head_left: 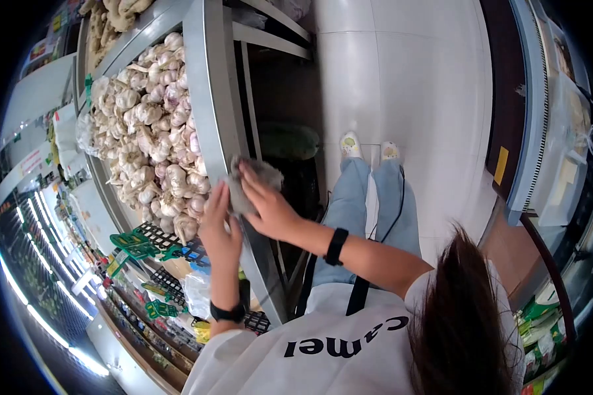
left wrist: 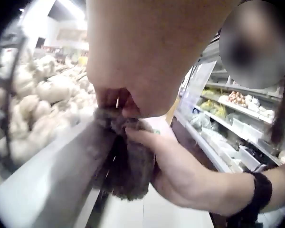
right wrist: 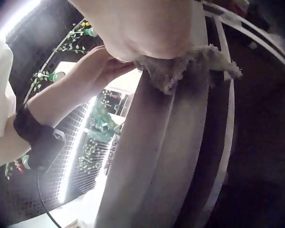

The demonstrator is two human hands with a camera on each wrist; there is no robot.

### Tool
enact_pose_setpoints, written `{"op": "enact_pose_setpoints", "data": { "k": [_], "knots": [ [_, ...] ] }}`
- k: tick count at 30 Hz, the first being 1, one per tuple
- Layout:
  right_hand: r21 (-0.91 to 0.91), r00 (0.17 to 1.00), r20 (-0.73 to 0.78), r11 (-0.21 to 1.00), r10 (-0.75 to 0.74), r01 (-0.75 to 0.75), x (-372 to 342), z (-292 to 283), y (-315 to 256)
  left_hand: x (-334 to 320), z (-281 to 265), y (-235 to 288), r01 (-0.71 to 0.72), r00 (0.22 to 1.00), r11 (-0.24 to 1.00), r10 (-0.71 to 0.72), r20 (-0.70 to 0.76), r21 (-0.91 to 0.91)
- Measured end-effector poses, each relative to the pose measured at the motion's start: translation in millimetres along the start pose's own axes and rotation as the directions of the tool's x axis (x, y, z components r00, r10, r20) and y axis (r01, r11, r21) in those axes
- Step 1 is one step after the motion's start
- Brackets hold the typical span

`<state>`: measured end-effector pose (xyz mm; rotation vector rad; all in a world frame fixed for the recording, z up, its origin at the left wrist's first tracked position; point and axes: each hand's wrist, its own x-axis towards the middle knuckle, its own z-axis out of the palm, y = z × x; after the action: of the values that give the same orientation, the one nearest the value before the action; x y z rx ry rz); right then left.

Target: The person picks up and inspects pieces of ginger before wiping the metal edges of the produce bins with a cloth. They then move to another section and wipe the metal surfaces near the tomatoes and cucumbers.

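Observation:
A fuzzy grey cloth (head_left: 268, 174) is bunched over the metal rail (head_left: 211, 99) of a garlic display stand. My right hand (head_left: 270, 209) holds the cloth against the rail, its fingers lying over the top. Part of the cloth (left wrist: 133, 175) hangs down beside that hand in the left wrist view. My left hand (head_left: 221, 230) is close beside it, fingers extended and fingertips at the cloth's edge. In the right wrist view the cloth (right wrist: 164, 76) pokes out under the right hand, whose fingers are hidden. Whole garlic bulbs (head_left: 145, 131) are heaped just left of the rail.
Ginger (head_left: 112, 20) lies beyond the garlic. Green and black plastic racks (head_left: 135, 243) stand at the left, near the left forearm. Dark space with a large green item (head_left: 286, 140) lies below the rail. A tiled floor (head_left: 415, 85) runs to a counter (head_left: 507, 99) on the right.

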<state>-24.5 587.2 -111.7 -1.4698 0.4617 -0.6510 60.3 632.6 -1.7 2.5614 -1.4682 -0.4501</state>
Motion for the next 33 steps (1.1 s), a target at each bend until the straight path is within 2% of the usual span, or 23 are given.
{"op": "enact_pose_setpoints", "data": {
  "k": [1, 3, 5, 6, 8, 12, 14, 18, 19, 20, 22, 26, 28, 30, 33],
  "knots": [
    [0.014, 1.000, 0.028, 1.000, 0.003, -0.003, -16, 8, -1, -23, 5, -5, -0.028, 1.000, 0.999, 0.028, 0.003, 0.035],
    [0.028, 0.999, 0.053, 1.000, 0.006, -0.007, -29, 15, -6, -59, 17, -9, 0.023, 0.999, 0.999, -0.025, 0.029, 0.040],
    [0.045, 0.997, 0.071, 0.999, 0.017, -0.020, -30, 16, -10, -66, 27, -7, 0.026, 0.999, 0.999, -0.027, 0.024, 0.042],
    [0.044, 0.998, 0.067, 0.999, 0.019, -0.022, -25, 15, -11, -62, 32, -5, 0.016, 1.000, 0.999, -0.016, 0.000, 0.044],
    [0.078, 0.999, -0.034, 0.997, 0.028, -0.025, -13, 12, -7, -47, 36, -5, 0.007, 1.000, 0.999, -0.007, -0.021, 0.041],
    [0.026, 0.986, -0.166, 1.000, -0.008, 0.012, 52, -12, 0, 20, 27, -3, -0.116, 0.992, 0.993, 0.117, -0.053, 0.019],
    [0.007, 0.979, -0.203, 1.000, -0.026, 0.028, 76, -23, 2, 44, 24, 1, -0.108, 0.992, 0.994, 0.108, -0.063, -0.004],
    [0.048, 0.979, -0.202, 0.999, 0.009, 0.001, 57, -17, 6, 34, 30, 6, -0.084, 0.992, 0.996, 0.084, -0.089, 0.004],
    [0.091, 0.982, -0.185, 0.996, 0.034, -0.017, 41, -11, 6, 23, 31, 4, -0.095, 0.994, 0.994, 0.098, -0.055, 0.059],
    [0.100, 0.995, -0.091, 0.994, 0.043, -0.034, 24, -7, 6, 9, 30, 1, -0.094, 0.994, 0.994, 0.097, -0.050, 0.059],
    [0.042, 0.998, -0.061, 0.999, 0.012, -0.010, -10, 9, 1, -21, 28, -6, -0.098, 0.995, 0.995, 0.098, 0.027, 0.006],
    [0.080, 1.000, 0.016, 0.996, 0.024, -0.025, -29, 17, -6, -51, 29, -17, -0.037, 0.997, 0.998, 0.040, 0.069, -0.049],
    [0.090, 0.996, -0.089, 0.996, 0.002, 0.006, -14, 14, -3, -36, 27, -12, -0.015, 0.998, 0.997, 0.019, 0.060, -0.075],
    [0.084, 0.995, -0.099, 0.996, 0.006, 0.003, 14, 0, 5, -9, 29, -10, -0.027, 0.999, 0.994, 0.030, 0.024, -0.111],
    [-0.007, 0.990, -0.137, 1.000, -0.031, 0.031, 62, -23, 12, 41, 28, -10, -0.149, 0.988, 0.970, 0.138, -0.070, -0.191]
  ]
}}
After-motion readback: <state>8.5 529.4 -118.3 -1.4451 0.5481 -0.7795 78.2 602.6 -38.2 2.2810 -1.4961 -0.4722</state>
